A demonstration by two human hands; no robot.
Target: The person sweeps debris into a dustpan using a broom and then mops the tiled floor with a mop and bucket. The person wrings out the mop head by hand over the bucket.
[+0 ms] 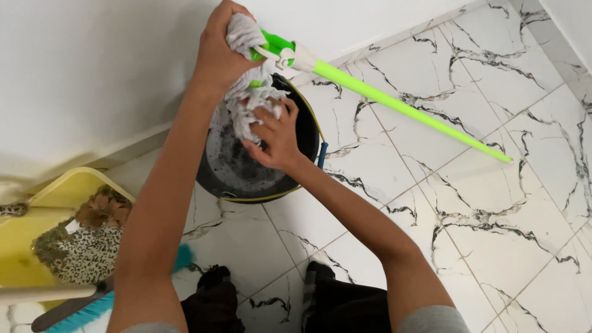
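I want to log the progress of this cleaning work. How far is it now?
Done: the mop head looks wet and hangs above the dark bucket, which holds foamy water. In hand: the left hand grips the strands near the green handle, and the right hand squeezes them lower down. Left: the strands are not wrung out yet. Whether the marble floor has been mopped cannot be told.

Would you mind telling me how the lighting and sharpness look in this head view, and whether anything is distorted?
Head view: soft, even light, with faint shadows on the marble-pattern floor; the left hand and right hand gripping the mop strands over the black bucket look reasonably sharp; the green handle is crisp; the forearms loom large from wide-angle stretch.
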